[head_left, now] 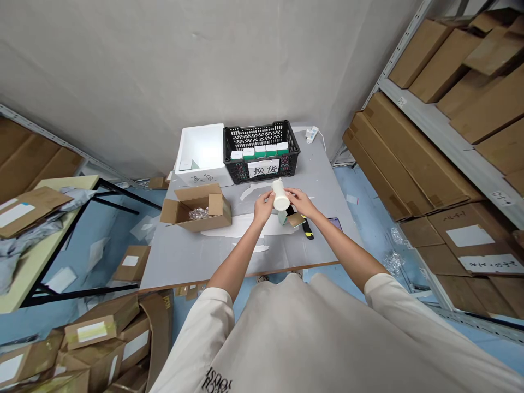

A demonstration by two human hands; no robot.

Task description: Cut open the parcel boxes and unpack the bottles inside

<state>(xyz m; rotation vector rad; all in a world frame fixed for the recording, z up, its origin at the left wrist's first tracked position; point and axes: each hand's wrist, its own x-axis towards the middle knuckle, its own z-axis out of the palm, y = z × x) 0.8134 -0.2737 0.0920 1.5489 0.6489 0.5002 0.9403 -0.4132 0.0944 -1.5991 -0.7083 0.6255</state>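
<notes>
Over the table, I hold a cream-white, waisted container (280, 195) between both hands, its wide round end toward me. My left hand (264, 207) has its fingers closed on the container's left side. On the opposite side, my right hand (301, 203) grips it with the fingertips. Just below lies a small opened green-and-brown carton (295, 219), partly hidden by the container and my right hand. A black-and-yellow tool (308, 229), perhaps a box cutter, rests beside that carton. To the left stands an open cardboard box (210, 218) with clear crumpled packing inside.
A black plastic crate (292, 164) holding several green-and-white boxes stands at the table's back. A white foam box (223, 177) is left of it. A phone (334, 222) lies by my right forearm; a white plug adapter (311, 134) sits back right. Shelves with cartons (409, 158) flank the right.
</notes>
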